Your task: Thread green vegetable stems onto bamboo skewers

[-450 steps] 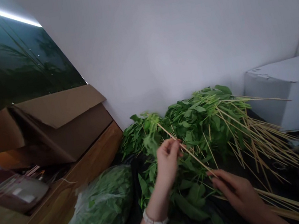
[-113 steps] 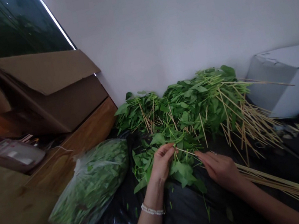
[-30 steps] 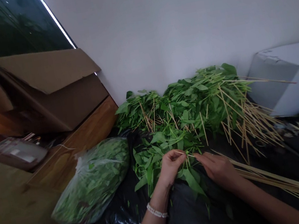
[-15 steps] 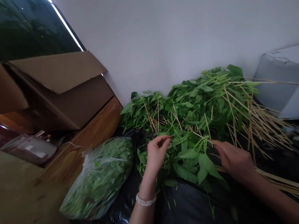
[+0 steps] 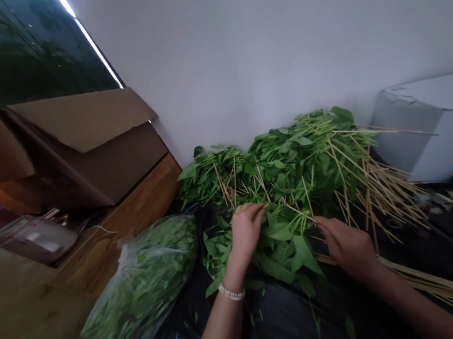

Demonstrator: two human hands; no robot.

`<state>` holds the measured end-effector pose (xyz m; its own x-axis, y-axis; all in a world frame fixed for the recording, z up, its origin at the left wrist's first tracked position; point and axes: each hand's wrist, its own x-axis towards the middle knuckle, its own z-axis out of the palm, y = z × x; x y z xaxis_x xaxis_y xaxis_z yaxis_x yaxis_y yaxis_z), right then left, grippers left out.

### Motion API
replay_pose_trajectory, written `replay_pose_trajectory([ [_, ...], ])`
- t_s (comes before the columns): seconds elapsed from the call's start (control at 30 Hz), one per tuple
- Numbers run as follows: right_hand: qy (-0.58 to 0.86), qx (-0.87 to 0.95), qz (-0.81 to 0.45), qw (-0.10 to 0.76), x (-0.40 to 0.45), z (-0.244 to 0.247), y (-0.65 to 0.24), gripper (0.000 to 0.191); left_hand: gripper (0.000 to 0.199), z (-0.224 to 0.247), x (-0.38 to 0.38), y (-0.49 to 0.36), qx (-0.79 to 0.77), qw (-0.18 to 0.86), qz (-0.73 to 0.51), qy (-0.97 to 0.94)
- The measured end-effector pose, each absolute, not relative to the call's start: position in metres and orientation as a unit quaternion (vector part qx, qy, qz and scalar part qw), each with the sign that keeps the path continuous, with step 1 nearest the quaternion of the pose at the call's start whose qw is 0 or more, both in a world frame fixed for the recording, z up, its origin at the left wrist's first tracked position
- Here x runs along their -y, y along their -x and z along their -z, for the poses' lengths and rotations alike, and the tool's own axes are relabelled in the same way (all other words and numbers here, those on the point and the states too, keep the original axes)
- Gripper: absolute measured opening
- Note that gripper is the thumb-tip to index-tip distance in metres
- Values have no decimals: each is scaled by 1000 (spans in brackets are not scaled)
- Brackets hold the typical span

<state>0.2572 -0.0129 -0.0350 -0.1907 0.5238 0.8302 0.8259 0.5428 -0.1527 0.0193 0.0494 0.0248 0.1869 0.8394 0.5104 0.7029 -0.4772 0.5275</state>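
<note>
My left hand (image 5: pixel 247 229), with a white beaded bracelet at the wrist, is closed in a pinch over green leaves; what its fingertips hold is too small to make out. To its right my right hand (image 5: pixel 349 244) pinches the end of a thin wooden stick (image 5: pixel 296 211). Green stems cross that stick near my right fingertips, and broad leaves (image 5: pixel 305 255) hang below them. Behind both hands lies a heap of leafy bunches (image 5: pixel 284 150) with many sticks (image 5: pixel 386 182) poking out on the right.
A clear bag of leaves (image 5: pixel 149 279) lies at the left on black plastic (image 5: pixel 280 323). Behind it stands an open cardboard box (image 5: pixel 106 161) on a wooden surface. Loose sticks (image 5: pixel 452 281) lie at the lower right, and a white box (image 5: pixel 425 128) stands at the right.
The view has shifted slightly. My left hand has moved right, closer to the stems and my right hand, with its fingers now over the leaves. My right hand still pinches the stick.
</note>
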Motion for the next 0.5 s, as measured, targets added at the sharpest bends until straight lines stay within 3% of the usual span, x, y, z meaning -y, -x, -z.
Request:
replay_pose_trajectory([
  [0.1, 434, 771, 158, 438, 15, 40, -255, 30, 20, -50, -39, -12, -489, 180, -485, -702],
  [0.17, 431, 777, 154, 432, 16, 43, -254, 31, 24, -55, -33, -11, -475, 297, -516, -647],
  [0.3, 417, 788, 149, 427, 17, 45, -248, 28, 37, -30, -23, -13, -436, 534, -514, -511],
  [0.4, 413, 801, 126, 416, 19, 43, -243, 28, 41, -2, -18, -17, -432, 607, -525, -411],
  [0.5, 414, 809, 110, 402, 21, 44, -239, 29, 40, 14, -15, -20, -430, 617, -549, -364],
])
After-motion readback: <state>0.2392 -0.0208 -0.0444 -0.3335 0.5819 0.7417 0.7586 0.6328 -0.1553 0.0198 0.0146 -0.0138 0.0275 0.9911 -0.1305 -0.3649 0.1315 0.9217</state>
